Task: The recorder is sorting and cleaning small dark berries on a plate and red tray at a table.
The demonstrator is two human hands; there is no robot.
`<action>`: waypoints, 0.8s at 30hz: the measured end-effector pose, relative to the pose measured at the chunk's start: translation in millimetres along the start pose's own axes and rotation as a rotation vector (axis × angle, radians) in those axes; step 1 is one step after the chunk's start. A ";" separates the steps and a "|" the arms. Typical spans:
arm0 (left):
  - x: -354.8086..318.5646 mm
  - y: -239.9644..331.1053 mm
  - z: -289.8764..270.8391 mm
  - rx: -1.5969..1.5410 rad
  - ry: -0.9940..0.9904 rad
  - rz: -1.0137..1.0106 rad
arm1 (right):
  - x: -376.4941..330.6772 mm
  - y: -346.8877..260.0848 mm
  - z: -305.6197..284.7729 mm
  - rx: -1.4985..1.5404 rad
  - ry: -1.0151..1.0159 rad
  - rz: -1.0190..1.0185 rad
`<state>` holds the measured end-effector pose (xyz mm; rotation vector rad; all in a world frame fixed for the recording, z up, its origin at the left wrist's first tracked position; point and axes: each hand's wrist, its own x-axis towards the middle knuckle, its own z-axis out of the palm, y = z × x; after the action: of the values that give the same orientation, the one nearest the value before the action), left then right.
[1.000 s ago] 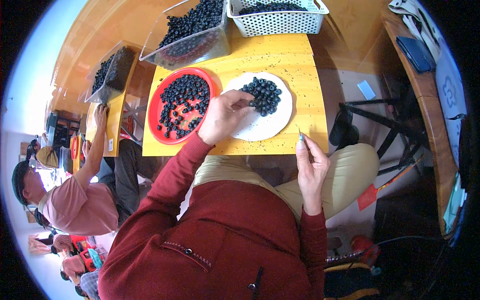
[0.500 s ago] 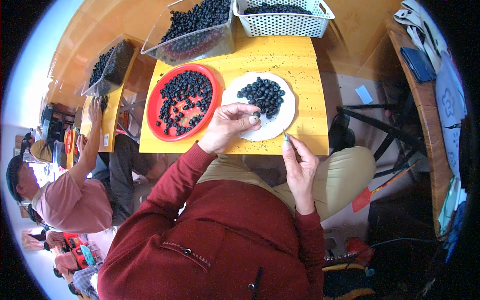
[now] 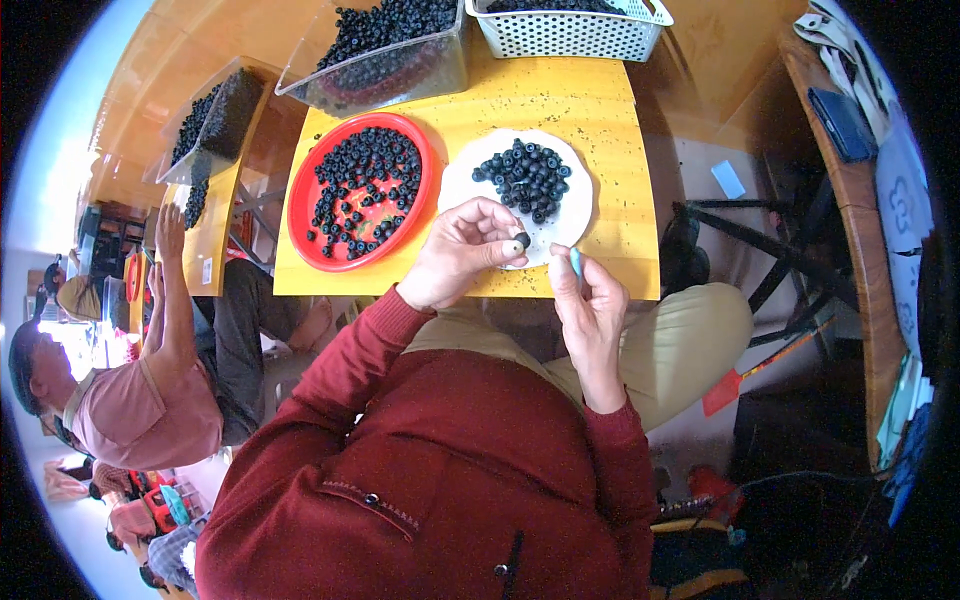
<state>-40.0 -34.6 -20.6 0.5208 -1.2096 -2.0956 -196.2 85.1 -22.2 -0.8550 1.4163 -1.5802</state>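
My left hand (image 3: 465,252) pinches one small black round piece (image 3: 521,240) between thumb and fingertips, above the near edge of a white plate (image 3: 457,178). A heap of similar pieces (image 3: 525,178), several with a ring-like hollow in the top, lies on that plate. My right hand (image 3: 592,315) is closed round a slim teal-coloured tool (image 3: 575,262), just right of the held piece and apart from it. Most of the tool is hidden in my fingers, so its kind does not show. To the left, a red round tray (image 3: 297,215) holds many more loose black pieces.
A clear plastic bin (image 3: 440,75) and a white perforated basket (image 3: 570,40), both with black pieces, stand at the far side of the yellow table (image 3: 610,230). Dark crumbs dot the tabletop. At left a co-worker (image 3: 150,410) sits at another table with a clear bin (image 3: 225,120).
My right hand has moved up and left, nearer the piece in my left hand. The view has shifted slightly. The co-worker's arms have changed position at the left table.
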 end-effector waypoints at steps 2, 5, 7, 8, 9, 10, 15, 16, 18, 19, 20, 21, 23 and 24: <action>-2.1 -0.3 3.8 0.096 -0.016 0.016 | 1.6 -7.4 3.3 0.011 -0.007 0.027; -5.5 2.0 14.6 0.199 -0.014 0.024 | 6.2 -8.6 7.7 0.051 -0.024 0.040; -7.4 1.4 15.4 0.232 -0.057 0.074 | 7.9 -9.5 8.4 0.145 -0.070 0.065; -7.5 1.2 16.1 0.232 -0.057 0.073 | 7.8 -11.8 7.0 0.145 -0.069 0.066; -7.6 1.6 17.1 0.233 -0.066 0.092 | 7.4 -15.6 4.8 0.214 -0.098 0.148; -7.8 2.2 18.1 0.234 -0.076 0.111 | 6.9 -17.4 3.3 0.282 -0.127 0.231; -8.1 5.1 17.8 0.190 -0.081 0.107 | 6.2 -16.4 1.1 0.452 -0.153 0.272; -7.9 5.2 16.5 0.148 -0.088 0.089 | 6.5 -16.6 1.2 0.459 -0.153 0.261; -7.5 5.6 16.7 0.122 -0.086 0.085 | 6.7 -19.8 1.7 0.459 -0.155 0.268; -7.4 5.7 16.8 0.099 -0.085 0.079 | 6.7 -21.1 2.0 0.461 -0.156 0.274; -7.4 5.7 16.8 0.095 -0.084 0.082 | 6.6 -20.8 2.2 0.456 -0.157 0.275; -7.2 5.8 16.4 0.066 -0.086 0.078 | 6.8 -19.5 2.5 0.447 -0.157 0.265; -6.8 5.5 15.3 0.032 -0.089 0.078 | 6.3 -18.4 2.8 0.432 -0.157 0.256; -6.8 5.7 14.2 0.003 -0.094 0.078 | 5.4 -18.3 3.5 0.404 -0.163 0.247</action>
<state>-42.0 -23.2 -8.5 0.3738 -1.2654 -2.0727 -198.0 79.1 -3.7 -0.5322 0.9971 -1.4981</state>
